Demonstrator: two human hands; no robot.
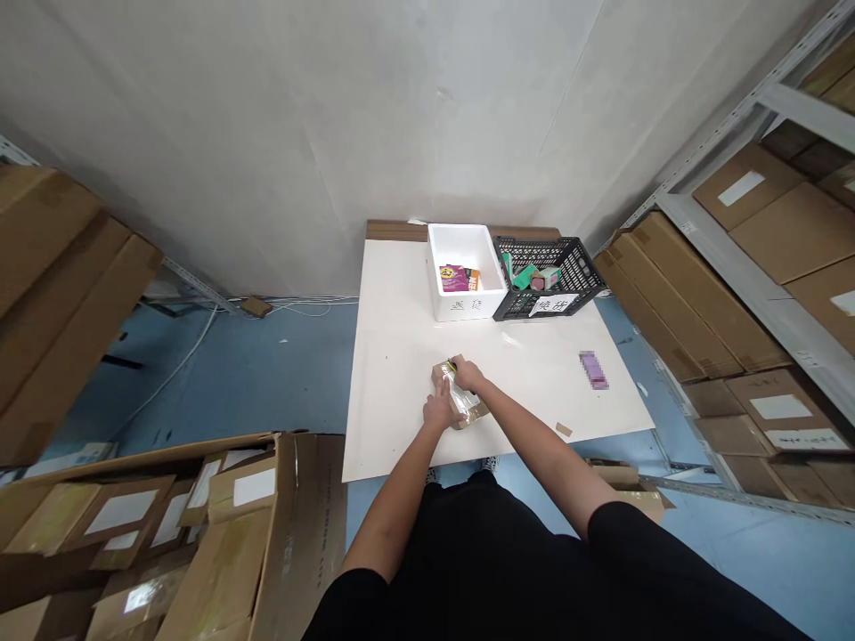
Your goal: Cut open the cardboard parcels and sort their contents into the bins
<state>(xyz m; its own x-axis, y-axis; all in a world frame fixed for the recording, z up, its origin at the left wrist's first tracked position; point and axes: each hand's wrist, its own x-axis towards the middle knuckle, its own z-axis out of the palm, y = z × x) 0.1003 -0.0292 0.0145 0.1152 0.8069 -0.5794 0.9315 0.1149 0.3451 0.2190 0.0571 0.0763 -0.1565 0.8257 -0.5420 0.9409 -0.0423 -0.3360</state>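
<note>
A small cardboard box (476, 415) wrapped in clear tape lies at an angle on the white table (394, 374), close to its front edge. My left hand (439, 406) holds it down, with fingers across its top and the thumb near its lower side. At the box's far end, my right hand (467, 374) is closed around a small yellow tool (452, 364) that looks like a box cutter. Most of that tool is hidden by the fingers, and I cannot make out its blade.
A white bin (468, 308) with a few packets and a black crate (580, 271) with green packages stand at the back. A purple item (594, 370) and a cardboard scrap (564, 429) lie to the right. A large carton (307, 516) of boxes is at left; shelving (721, 245) stands right.
</note>
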